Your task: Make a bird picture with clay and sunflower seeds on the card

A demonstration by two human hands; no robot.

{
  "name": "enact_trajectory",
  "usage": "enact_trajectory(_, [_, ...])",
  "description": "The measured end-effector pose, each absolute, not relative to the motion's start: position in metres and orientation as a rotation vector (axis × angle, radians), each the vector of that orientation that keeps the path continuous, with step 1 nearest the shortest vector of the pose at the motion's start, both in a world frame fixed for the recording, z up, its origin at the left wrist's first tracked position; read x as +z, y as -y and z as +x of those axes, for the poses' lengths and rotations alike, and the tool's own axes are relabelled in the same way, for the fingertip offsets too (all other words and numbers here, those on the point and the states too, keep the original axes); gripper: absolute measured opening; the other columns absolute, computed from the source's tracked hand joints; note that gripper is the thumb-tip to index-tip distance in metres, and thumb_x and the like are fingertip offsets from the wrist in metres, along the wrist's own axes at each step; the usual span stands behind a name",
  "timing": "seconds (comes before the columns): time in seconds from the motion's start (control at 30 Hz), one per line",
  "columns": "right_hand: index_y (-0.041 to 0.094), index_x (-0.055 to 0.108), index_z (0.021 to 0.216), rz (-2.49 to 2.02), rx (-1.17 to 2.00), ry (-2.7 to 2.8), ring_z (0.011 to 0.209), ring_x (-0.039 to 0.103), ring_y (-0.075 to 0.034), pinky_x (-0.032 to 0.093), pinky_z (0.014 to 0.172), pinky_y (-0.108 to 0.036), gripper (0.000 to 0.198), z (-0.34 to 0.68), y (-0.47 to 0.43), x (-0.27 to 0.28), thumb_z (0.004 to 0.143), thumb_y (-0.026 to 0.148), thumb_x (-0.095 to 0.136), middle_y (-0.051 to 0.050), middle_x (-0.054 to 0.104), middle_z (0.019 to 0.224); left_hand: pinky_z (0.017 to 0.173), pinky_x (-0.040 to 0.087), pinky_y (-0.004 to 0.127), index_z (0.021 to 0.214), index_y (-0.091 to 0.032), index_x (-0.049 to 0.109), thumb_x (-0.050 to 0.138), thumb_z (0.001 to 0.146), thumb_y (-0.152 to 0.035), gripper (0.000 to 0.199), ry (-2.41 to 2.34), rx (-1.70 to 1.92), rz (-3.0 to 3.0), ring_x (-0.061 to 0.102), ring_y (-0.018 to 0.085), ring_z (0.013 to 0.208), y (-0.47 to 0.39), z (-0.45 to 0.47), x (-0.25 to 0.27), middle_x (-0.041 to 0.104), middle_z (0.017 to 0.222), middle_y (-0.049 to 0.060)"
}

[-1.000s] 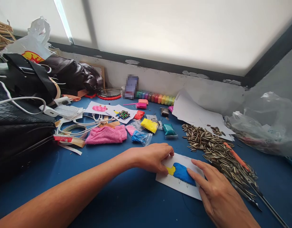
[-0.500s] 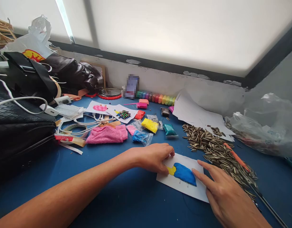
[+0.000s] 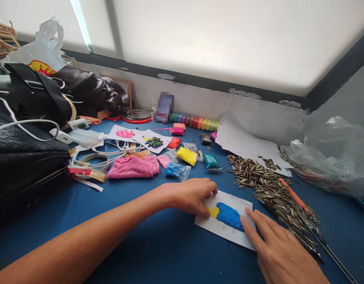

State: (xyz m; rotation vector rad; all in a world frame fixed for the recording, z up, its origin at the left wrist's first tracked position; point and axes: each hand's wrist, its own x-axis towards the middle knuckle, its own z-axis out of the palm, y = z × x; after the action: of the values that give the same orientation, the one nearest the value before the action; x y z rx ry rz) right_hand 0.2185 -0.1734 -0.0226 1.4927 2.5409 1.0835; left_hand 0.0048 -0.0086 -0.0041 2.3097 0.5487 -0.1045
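Observation:
A white sheet of paper (image 3: 205, 228) lies on the blue table, bearing a blue clay shape (image 3: 229, 216) with a smaller yellow clay piece (image 3: 213, 212) at its left end. Short pencil lines show beneath the blue clay. My left hand (image 3: 195, 197) is bent over the paper's left side, thumb by the yellow clay and curled fingers at the upper edge, holding the sheet. From the right, my right hand (image 3: 276, 244) reaches in with fingers stretched out. One of its fingertips touches the right end of the blue clay; nothing is seen held in it.
Striped sunflower seeds (image 3: 265, 183) are heaped to the right, with an orange-handled tool (image 3: 294, 195) across them. Clay packets, including a yellow one (image 3: 186, 156), lie beyond my hands. A pink cloth (image 3: 133, 167), black bag (image 3: 25, 154) and plastic bag (image 3: 333, 157) flank the area.
My right hand has shifted slightly, its fingers now closer together at the clay's right end. That end of the blue clay looks rounder. My left hand has stayed put.

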Motion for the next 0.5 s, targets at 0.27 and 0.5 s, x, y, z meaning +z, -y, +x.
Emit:
enact_trajectory(0.27, [0.016,0.069,0.117,1.598,1.019,-2.508,0.093,0.072,-0.025,0.060,0.067,-0.032,0.051,0.2196,0.1777,-0.0246,0.080,0.003,0.037,-0.015,0.073,0.113,0.075,0.045,0.026,0.121,-0.018,0.050,0.069,0.075,-0.031,0.051,-0.529,-0.085,2.322,0.057,0.018,0.093,0.0078,0.0039,-0.0068,0.055,0.114,0.005])
enact_trajectory(0.5, [0.019,0.073,0.113,1.620,0.931,-2.593,0.091,0.074,-0.023,0.062,0.066,-0.030,0.050,0.2179,0.1697,-0.0211,0.081,0.003,0.037,-0.015,0.075,0.108,0.077,0.046,0.026,0.122,-0.017,0.050,0.068,0.076,-0.032,0.052,-0.530,-0.093,2.323,0.057,0.018,0.095,0.0082,0.0033,-0.0051,0.055,0.116,0.006])
